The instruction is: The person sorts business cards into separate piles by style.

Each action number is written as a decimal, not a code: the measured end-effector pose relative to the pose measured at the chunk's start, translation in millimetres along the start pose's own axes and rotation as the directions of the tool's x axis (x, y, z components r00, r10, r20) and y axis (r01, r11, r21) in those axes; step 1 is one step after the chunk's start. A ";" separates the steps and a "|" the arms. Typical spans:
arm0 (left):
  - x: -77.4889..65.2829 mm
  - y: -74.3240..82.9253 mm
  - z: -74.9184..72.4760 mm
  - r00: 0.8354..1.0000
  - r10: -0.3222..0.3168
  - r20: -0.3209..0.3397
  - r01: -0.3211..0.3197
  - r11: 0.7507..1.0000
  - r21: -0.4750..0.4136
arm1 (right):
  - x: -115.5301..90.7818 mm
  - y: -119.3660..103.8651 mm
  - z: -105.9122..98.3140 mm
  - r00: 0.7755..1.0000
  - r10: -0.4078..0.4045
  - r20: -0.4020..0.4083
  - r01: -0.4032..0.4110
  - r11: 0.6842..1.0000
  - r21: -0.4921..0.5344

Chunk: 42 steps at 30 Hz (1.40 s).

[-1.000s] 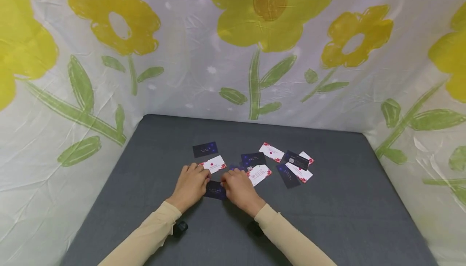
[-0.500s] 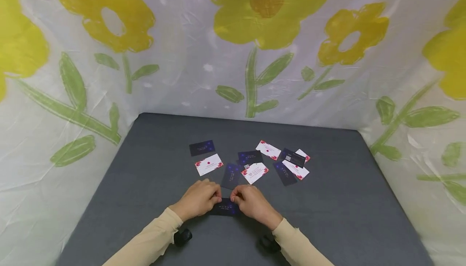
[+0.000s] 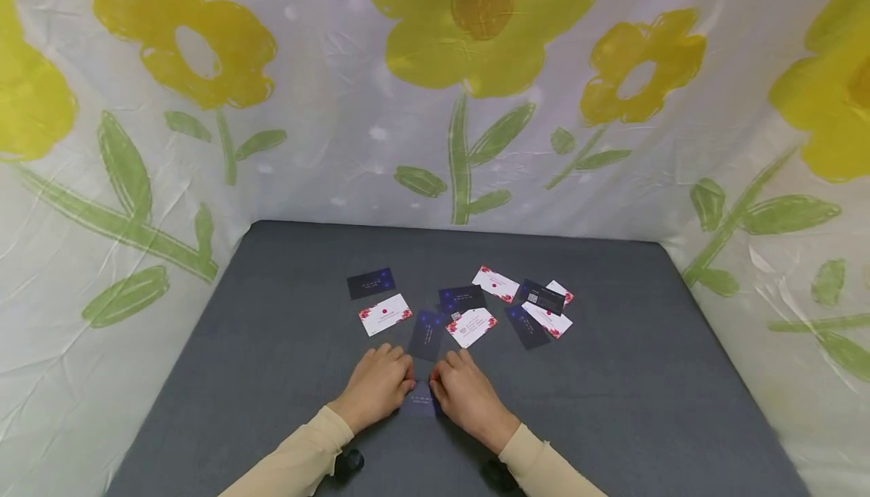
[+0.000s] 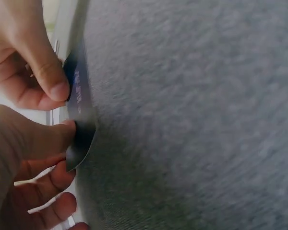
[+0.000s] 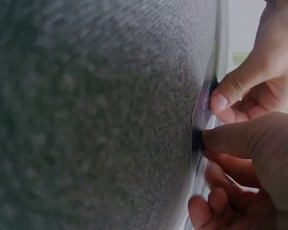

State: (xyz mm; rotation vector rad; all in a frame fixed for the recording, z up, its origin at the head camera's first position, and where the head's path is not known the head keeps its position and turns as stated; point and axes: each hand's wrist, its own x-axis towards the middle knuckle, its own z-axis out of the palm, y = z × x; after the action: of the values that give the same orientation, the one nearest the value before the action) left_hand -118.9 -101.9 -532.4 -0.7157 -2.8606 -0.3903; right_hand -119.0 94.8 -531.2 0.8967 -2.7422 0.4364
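A dark blue business card [image 3: 421, 400] with small pale print is between my two hands, low over the near middle of the table. My left hand [image 3: 377, 382] pinches its left end between thumb and fingers, and my right hand [image 3: 470, 397] pinches the right end. Seen from the left wrist, the card [image 4: 81, 105] leans at an angle, its far edge close to the cloth. From the right wrist it shows as a thin strip [image 5: 201, 112]. Just beyond the hands lies another dark blue card [image 3: 427, 335], and next to it a white card with red flowers [image 3: 472, 327].
Farther left lie a dark card [image 3: 371, 283] and a white floral card [image 3: 385, 314]. To the right, dark and white cards overlap in a loose cluster [image 3: 544, 297]. Grey cloth covers the table [image 3: 639, 376]. A flower-print curtain [image 3: 326, 157] stands behind it.
Both hands have drawn the held card back toward the person, uncovering the dark card beyond. Its face now looks paler than before. The other cards stay put while the head view shifts slightly.
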 end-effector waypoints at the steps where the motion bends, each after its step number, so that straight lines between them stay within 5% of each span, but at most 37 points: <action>1: -0.1 1.0 0.7 1.000 -0.006 -0.003 0.006 1.000 0.007 | -0.1 -0.1 -0.1 1.000 -0.010 -0.013 0.010 1.000 -0.028; 5: 5.6 3.5 -1.9 0.999 -0.049 -0.014 0.050 0.999 0.016 | 6.8 2.7 -6.9 0.999 -0.037 0.005 0.037 0.998 -0.052; 9: 19.9 1.5 -8.2 0.988 -0.119 -0.097 0.123 0.992 0.032 | 28.7 19.9 -25.1 0.998 -0.051 0.041 0.051 0.999 -0.015; 15: 49.2 -3.8 -12.0 0.971 -0.180 -0.161 0.212 0.954 0.213 | 85.0 56.4 -46.1 0.975 -0.143 0.168 0.163 0.980 -0.114; 19: 61.0 2.7 -5.1 0.970 -0.210 -0.125 0.240 0.916 0.321 | 106.2 63.4 -36.6 0.935 -0.192 0.299 0.253 0.950 -0.181; 25: 57.3 13.6 11.9 0.980 -0.176 -0.095 0.199 0.901 0.385 | 96.7 55.3 -11.7 0.907 -0.137 0.397 0.226 0.956 -0.187; 33: 54.4 8.0 13.1 0.966 -0.259 -0.004 0.252 0.938 0.237 | 89.9 48.9 -2.6 0.933 -0.082 0.351 0.173 0.956 -0.238; 42: 57.2 -13.0 9.5 0.982 -0.190 -0.016 0.190 0.982 -0.017 | 94.7 60.2 -13.0 0.971 -0.075 0.228 0.119 0.975 -0.186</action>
State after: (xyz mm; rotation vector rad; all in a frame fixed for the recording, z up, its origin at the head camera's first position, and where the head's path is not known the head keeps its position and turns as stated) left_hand -176.0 -85.2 -531.5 -0.4399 -2.9216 -0.4422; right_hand -228.4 94.7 -503.4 1.0785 -2.8548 0.0449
